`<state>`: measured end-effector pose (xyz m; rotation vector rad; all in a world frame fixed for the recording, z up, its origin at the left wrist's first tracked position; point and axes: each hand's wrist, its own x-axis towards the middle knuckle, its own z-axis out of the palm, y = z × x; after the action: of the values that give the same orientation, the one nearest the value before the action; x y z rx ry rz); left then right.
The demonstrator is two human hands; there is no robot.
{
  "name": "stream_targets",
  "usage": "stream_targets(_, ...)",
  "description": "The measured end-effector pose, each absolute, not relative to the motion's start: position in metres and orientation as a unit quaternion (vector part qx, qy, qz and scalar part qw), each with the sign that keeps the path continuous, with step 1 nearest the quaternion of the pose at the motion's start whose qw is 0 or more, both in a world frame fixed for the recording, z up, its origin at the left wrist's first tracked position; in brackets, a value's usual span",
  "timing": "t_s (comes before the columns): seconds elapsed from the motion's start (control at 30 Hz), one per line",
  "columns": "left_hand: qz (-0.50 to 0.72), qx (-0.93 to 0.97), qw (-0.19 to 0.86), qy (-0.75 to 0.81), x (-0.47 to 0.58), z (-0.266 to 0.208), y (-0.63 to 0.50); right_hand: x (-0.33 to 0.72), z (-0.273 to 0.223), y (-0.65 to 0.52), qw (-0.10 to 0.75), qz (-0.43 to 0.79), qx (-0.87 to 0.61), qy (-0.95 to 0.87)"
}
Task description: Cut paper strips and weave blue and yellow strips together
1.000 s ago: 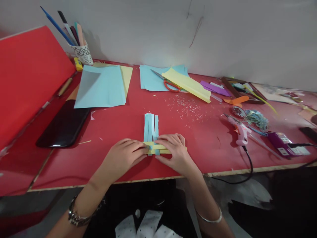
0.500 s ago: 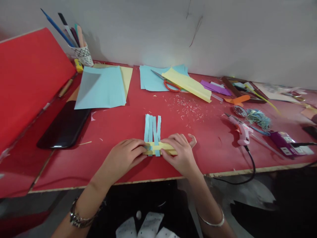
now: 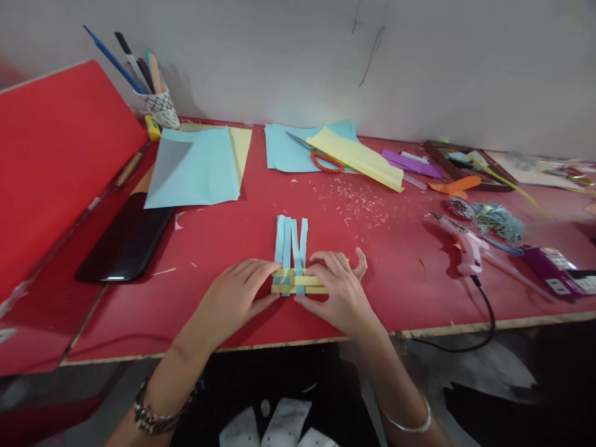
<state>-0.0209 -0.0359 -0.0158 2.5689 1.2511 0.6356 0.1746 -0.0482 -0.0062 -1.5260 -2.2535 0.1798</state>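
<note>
On the red tabletop, several upright light-blue paper strips point(image 3: 287, 242) cross horizontal yellow paper strips point(image 3: 284, 288) in a small weave. The blue strips fan out a little above the yellow ones. At the weave's left end is my left hand point(image 3: 239, 295), index finger at the upper edge and thumb near the lower edge. My right hand point(image 3: 342, 295) lies over the right ends of the yellow strips, fingertips on top. Its thumb presses by the lower edge of a blue strip, and its little finger sticks out. The palms hide part of the strips.
Scissors point(image 3: 326, 162) lie on blue and yellow paper at the back. Paper scraps point(image 3: 363, 202) are scattered before them. A glue gun point(image 3: 468, 248) with its cord lies right. Left are a phone point(image 3: 123, 242), blue sheets point(image 3: 193, 167) and a pen cup point(image 3: 162, 110).
My left fingers have eased outward, showing more of the yellow strips' left ends. My right thumb has slid down to the weave's lower edge. The whole view has shifted slightly.
</note>
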Motion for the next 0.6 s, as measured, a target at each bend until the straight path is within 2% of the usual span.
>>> stream_targets(0.33,0.228,0.866,0.120,0.429,-0.0219,-0.0205,-0.0348,0.1739,-0.0058,-0.0477,0.210,0.060,-0.553,-0.804)
stream_targets(0.6,0.224,0.886,0.039,0.404,-0.0196,-0.0170,-0.0353,0.1700,-0.0056,-0.0486,0.203,0.051,-0.542,-0.814)
